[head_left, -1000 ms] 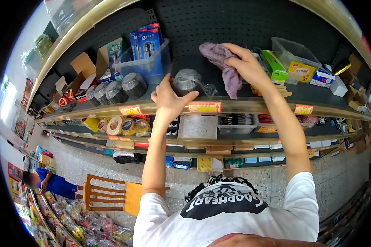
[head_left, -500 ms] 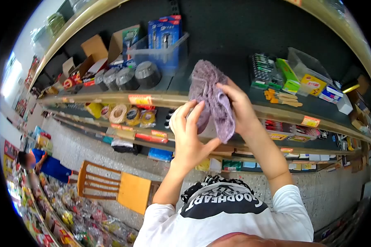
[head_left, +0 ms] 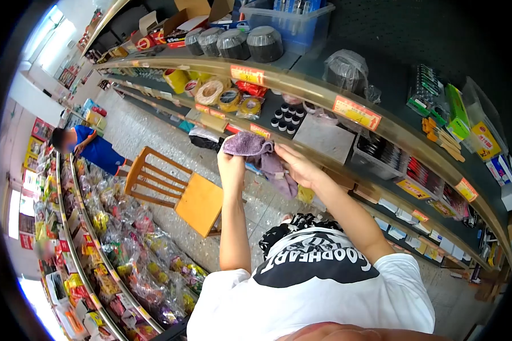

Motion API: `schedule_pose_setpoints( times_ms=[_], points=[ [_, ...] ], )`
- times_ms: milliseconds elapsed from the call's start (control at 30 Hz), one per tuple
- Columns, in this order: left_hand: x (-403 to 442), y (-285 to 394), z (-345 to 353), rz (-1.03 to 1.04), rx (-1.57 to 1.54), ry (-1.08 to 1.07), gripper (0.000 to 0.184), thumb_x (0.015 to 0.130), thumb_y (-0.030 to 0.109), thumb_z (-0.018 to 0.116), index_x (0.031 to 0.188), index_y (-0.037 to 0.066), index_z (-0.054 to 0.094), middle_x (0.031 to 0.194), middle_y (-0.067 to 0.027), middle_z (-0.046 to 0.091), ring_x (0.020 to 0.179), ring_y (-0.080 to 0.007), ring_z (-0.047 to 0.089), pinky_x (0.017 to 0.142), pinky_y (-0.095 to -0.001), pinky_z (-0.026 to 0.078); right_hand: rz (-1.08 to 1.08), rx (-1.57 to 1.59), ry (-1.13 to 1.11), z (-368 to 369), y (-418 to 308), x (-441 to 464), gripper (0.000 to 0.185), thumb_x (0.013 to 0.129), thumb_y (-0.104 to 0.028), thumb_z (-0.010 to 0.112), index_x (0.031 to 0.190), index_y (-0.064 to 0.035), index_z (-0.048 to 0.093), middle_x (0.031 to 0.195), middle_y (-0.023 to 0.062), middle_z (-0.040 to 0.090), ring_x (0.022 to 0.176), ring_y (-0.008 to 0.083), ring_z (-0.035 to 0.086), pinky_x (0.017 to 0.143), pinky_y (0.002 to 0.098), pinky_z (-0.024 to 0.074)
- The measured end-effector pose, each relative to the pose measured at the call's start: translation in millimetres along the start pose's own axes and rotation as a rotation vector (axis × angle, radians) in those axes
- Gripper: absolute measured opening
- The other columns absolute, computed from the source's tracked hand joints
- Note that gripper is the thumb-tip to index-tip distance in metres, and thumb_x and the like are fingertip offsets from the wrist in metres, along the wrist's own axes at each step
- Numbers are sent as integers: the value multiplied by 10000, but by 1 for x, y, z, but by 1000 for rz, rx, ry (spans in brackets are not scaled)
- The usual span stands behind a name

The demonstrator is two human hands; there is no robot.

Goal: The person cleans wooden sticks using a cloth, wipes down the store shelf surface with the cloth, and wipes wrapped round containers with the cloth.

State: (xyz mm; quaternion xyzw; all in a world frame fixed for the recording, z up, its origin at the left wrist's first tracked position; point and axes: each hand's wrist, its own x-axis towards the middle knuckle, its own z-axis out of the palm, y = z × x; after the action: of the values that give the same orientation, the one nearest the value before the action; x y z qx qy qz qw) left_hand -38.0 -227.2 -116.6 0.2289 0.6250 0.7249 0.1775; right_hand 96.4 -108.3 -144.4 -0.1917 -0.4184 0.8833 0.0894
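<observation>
A purple-grey cloth [head_left: 267, 160], folded and rumpled, hangs between both hands in front of the shelves. My left hand [head_left: 231, 169] grips its left end, with the fingers partly hidden behind the fabric. On the other side, my right hand [head_left: 299, 166] holds the cloth near its upper right edge, and a loose part droops below the fingers. Beyond the hands, a lower shelf holds small black-and-white bottles [head_left: 287, 118] and rolls of tape [head_left: 229, 100].
A wooden chair [head_left: 198, 203] stands on the floor to the left. Farther back is a person in blue [head_left: 96, 149]. Bagged goods [head_left: 131, 250] fill a display at lower left. A plastic-wrapped dark item [head_left: 347, 71] sits on the upper shelf [head_left: 307, 85].
The cloth and both hands have moved down and left, away from the upper shelf. My view has turned left, showing more of the aisle and a wrapped item on the shelf.
</observation>
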Motion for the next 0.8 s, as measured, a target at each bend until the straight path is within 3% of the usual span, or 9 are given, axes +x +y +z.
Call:
schedule_pose_setpoints(
  times_ms=[100,200,233,333,367,500,600,733,800],
  points=[
    [5,-15,-9,-110,-37,73,194,964,31,565,1108,-26,682,1027,-75,728,874,-145,676,803,-286,535,23,-222,-44,-14,22,2,638,977,-443,641,1446,-47,468,1337,48,576,1205,138,522,1049,294,404],
    [11,-29,-15,-169,-64,59,186,978,48,561,1097,-21,686,1021,-71,727,884,-143,678,797,-281,534,3,-408,-251,-31,40,8,631,981,-384,654,1458,-19,459,1420,68,523,1289,149,482,1081,310,391],
    [13,-31,-15,-196,-86,56,186,993,70,547,1075,-22,687,998,-69,729,860,-149,684,780,-279,537,35,-473,-193,-37,46,10,451,969,-334,674,1287,-20,618,1220,38,644,1118,107,561,970,277,450],
    [21,-35,-28,-305,-25,28,199,1000,85,533,1062,-23,688,970,-71,731,818,-155,686,757,-282,543,100,-475,-143,-58,54,14,356,943,-321,683,1124,-16,708,1035,24,705,932,98,620,859,264,480],
    [26,-45,-35,-340,-55,37,208,1004,98,529,1056,-19,693,950,-80,731,781,-160,687,732,-292,552,86,-262,-87,-58,55,7,263,945,-271,662,1014,-28,735,911,-3,704,824,79,624,775,249,490],
    [34,-64,-51,-397,-15,-24,260,997,182,562,1067,-37,684,979,-112,731,814,-203,711,735,-332,578,98,-55,69,-66,40,-3,306,1007,-255,583,1168,-11,673,1107,41,708,930,107,665,840,280,528],
    [37,-79,-58,-483,-22,-42,293,1005,222,573,1092,-31,692,979,-103,732,814,-200,709,743,-331,577,84,112,-33,-79,38,0,326,1022,-280,566,1192,-20,663,1180,69,695,994,138,676,890,305,542],
    [39,-111,-60,-620,94,-101,314,1003,296,603,1103,17,706,939,-50,721,743,-150,681,632,-285,538,175,240,34,-66,27,2,384,1036,-328,531,1245,-21,630,1217,105,685,1020,183,690,901,367,565],
    [34,-135,-67,-607,214,-185,415,985,393,635,1238,65,653,949,-11,698,765,-89,653,609,-265,478,192,258,29,-64,24,3,347,1045,-347,506,1208,-70,633,1116,60,706,929,150,699,728,344,593]
  ],
)
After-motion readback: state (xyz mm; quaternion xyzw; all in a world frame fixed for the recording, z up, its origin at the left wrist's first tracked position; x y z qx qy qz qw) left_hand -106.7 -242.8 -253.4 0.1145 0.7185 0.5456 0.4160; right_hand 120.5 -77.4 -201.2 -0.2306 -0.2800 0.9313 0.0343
